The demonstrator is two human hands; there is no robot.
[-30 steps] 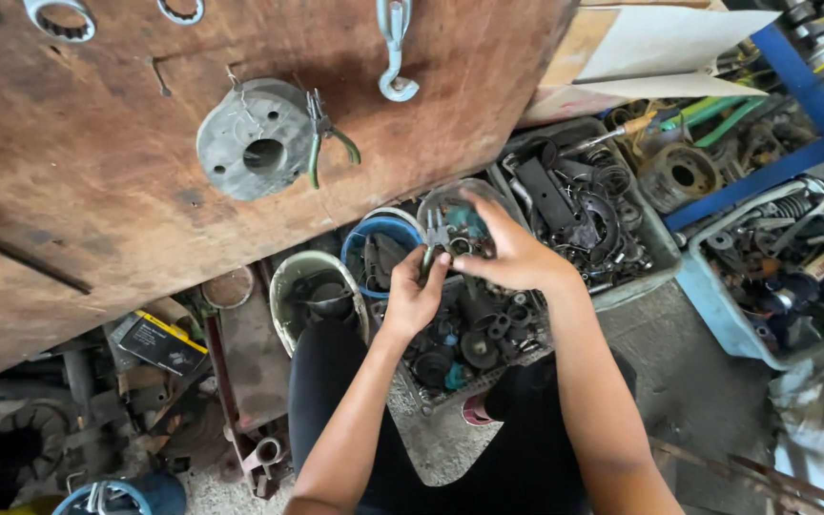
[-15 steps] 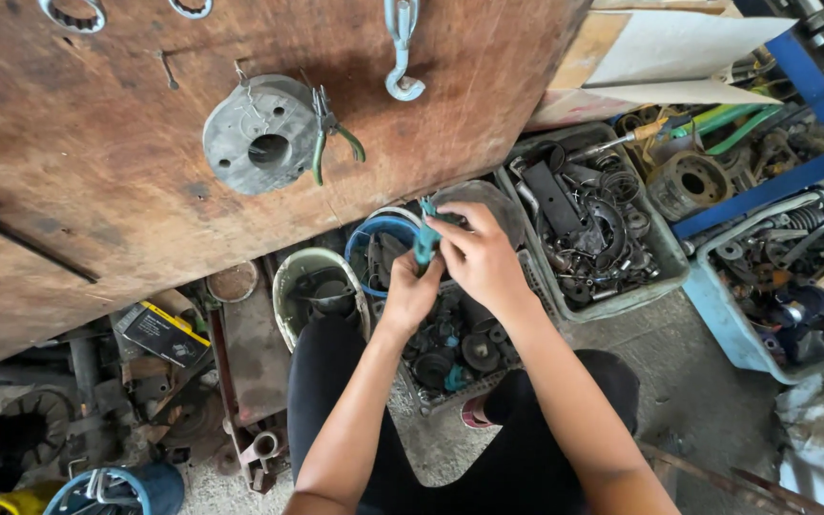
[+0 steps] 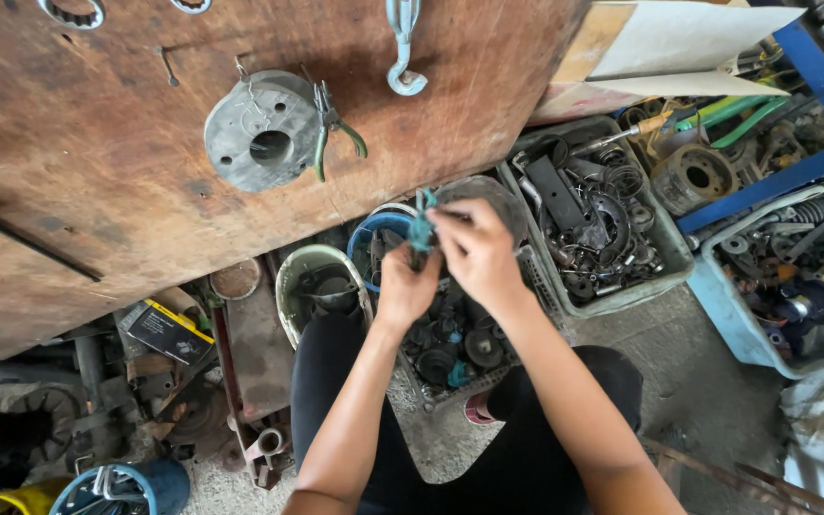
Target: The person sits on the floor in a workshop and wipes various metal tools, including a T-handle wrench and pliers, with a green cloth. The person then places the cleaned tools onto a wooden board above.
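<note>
Under the wooden worktop [image 3: 97, 172], left hand [image 3: 404, 286] and right hand [image 3: 474, 253] both pinch teal-handled pliers [image 3: 421, 229], not yet put down.

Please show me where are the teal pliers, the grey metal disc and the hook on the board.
teal pliers [image 3: 422, 229], head view, on the teal handle between both hands.
grey metal disc [image 3: 240, 129], head view, on its flat face left of the centre hole.
hook [image 3: 404, 78], head view, on its lower curve.
</note>
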